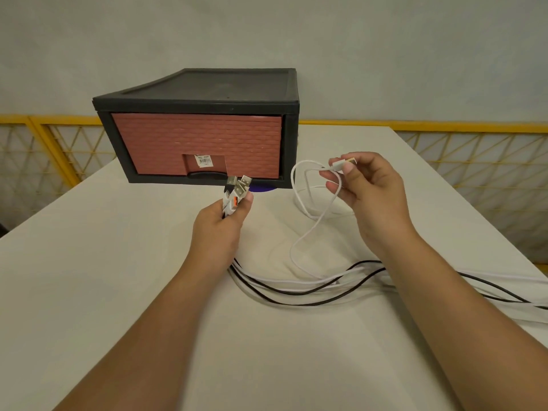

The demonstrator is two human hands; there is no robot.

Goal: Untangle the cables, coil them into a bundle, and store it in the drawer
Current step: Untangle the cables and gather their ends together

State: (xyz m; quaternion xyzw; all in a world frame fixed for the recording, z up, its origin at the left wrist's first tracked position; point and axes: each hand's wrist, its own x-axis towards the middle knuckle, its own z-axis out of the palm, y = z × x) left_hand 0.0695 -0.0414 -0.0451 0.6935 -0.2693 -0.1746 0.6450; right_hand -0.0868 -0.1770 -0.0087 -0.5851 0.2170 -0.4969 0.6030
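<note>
Hovering over a white table (118,292), left hand (218,229) grips plugs (237,188), right hand (373,191) pinches cable (292,252).

This is looking like a plain indoor work area, set up for a tabletop job. A white table (118,292) is standing against a plain pale wall (267,31). Yellow-framed wire mesh panels (474,161) are running behind the table on both sides, like a barrier or partition. A small black plastic drawer unit (207,87) with a brick-patterned drawer front (195,137) is sitting on the table, and a barcode sticker (202,160) is showing on that front.
</note>
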